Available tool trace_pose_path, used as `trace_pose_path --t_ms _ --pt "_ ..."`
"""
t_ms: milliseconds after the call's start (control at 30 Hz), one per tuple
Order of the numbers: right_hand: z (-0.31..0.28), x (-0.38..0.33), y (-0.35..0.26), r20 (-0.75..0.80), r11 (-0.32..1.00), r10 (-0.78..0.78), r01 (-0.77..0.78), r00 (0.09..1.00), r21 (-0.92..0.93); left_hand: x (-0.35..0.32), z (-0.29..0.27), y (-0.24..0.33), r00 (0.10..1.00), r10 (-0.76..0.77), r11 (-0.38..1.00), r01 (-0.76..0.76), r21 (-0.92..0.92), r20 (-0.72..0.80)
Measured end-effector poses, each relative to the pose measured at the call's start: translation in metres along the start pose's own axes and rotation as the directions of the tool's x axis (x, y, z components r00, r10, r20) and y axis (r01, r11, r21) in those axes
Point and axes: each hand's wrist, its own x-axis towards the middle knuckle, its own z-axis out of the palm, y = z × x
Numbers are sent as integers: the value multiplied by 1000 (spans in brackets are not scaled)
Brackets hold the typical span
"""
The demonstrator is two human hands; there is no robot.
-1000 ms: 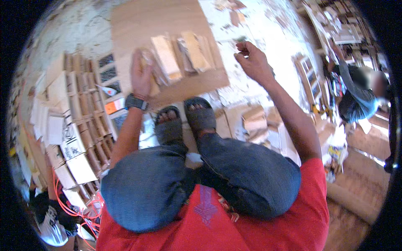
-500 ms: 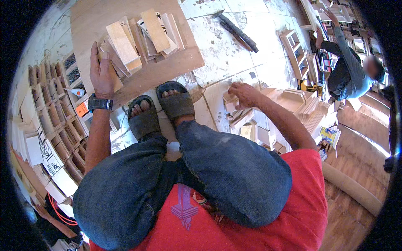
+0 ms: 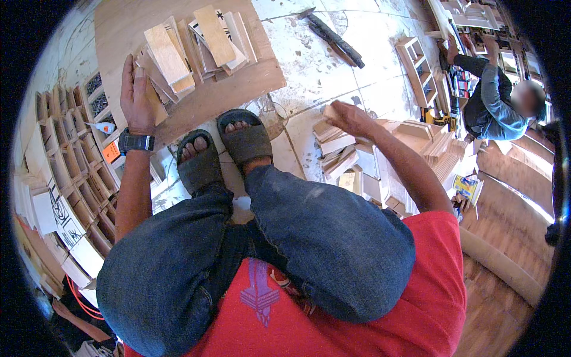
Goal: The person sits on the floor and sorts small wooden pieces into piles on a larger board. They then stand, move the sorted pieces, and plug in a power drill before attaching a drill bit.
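Note:
My left hand (image 3: 135,95), with a black watch on its wrist, lies flat on a wooden strip (image 3: 156,102) at the left edge of a plywood board (image 3: 238,89). Several small cut wood pieces (image 3: 196,41) are piled on that board. My right hand (image 3: 350,119) reaches over a stack of small wood blocks (image 3: 336,156) on the floor to my right. Its fingers curl around a small light wood piece (image 3: 327,110) at the top of the stack. My sandalled feet (image 3: 226,149) rest at the board's near edge.
Wooden compartment racks (image 3: 65,143) line the left, with a small glue bottle (image 3: 104,127) beside them. A dark long tool (image 3: 334,39) lies on the stained floor. A small wooden shelf unit (image 3: 419,71) stands near another person (image 3: 493,101) at the right. More boards (image 3: 434,143) are heaped there.
My right hand came back from far ahead to the block stack at my right. The view has tilted, and my left hand stays on the pieces on the board.

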Motion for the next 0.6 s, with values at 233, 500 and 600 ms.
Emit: trace_pose_path --t_ms 233,500,600 --pt "11 23 21 246 958 -4 75 969 -277 1 3 -2 998 -63 984 61 -170 -6" --pt "35 22 39 266 920 -85 178 960 -349 6 -9 -10 961 252 870 -278 406 118" --pt "32 20 34 253 915 -94 184 963 -360 5 -11 -10 934 335 819 -354 451 124"
